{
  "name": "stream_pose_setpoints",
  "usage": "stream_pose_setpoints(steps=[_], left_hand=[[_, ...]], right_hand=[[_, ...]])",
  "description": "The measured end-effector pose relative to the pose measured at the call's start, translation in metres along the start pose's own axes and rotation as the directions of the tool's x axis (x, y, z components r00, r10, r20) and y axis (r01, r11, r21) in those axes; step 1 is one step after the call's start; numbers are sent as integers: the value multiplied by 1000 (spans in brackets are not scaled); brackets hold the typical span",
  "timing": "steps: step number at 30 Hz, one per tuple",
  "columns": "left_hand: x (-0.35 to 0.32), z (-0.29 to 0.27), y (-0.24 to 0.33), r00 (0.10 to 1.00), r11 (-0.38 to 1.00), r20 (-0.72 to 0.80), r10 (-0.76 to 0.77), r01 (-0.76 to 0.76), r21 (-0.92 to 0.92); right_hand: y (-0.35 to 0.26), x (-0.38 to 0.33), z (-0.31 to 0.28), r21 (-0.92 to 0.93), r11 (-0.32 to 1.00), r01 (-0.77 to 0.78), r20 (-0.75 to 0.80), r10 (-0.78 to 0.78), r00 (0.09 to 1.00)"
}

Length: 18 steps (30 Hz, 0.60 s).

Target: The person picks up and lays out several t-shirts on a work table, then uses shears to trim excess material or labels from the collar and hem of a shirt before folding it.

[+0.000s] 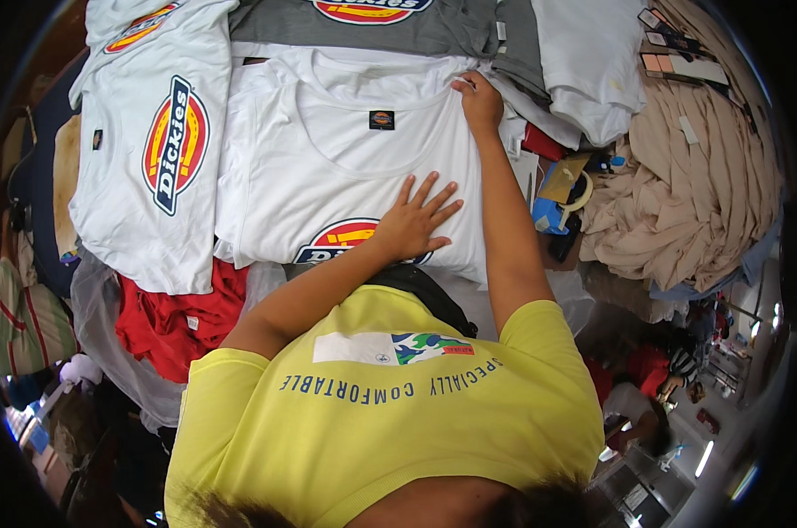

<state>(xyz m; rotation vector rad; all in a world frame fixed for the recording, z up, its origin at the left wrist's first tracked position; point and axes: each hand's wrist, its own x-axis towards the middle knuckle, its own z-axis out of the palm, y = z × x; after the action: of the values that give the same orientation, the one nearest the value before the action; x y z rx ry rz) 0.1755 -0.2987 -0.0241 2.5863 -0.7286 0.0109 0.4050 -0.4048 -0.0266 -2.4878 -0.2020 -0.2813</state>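
A white T-shirt (275, 167) with a wide scooped neck, a dark neck label and a colourful chest print lies spread in front of me, on top of other white shirts. My left hand (413, 222) rests flat on its chest near the print, fingers spread. Up at the shoulder on the right, my right hand (481, 101) pinches the T-shirt's edge between thumb and fingers. The lower part of the print is hidden by my left forearm and the fold.
Another printed white shirt (117, 189) lies on the left, above red cloth (187, 321) in clear plastic. Grey shirts (275, 31) lie at the far side. To the right are a tape roll (578, 192), a blue item (548, 216) and a heap of beige cloth (689, 194).
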Motion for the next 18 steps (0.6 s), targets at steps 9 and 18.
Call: stream_pose_setpoints(steps=[9, 18], left_hand=[[1, -2, 1, 999, 1000, -42, 17, -16, 24], [4, -96, -176, 719, 915, -598, -354, 398, -63]], right_hand=[[-3, 0, 1, -87, 993, 82, -16, -84, 996], [7, -8, -6, -102, 964, 246, 26, -245, 969]])
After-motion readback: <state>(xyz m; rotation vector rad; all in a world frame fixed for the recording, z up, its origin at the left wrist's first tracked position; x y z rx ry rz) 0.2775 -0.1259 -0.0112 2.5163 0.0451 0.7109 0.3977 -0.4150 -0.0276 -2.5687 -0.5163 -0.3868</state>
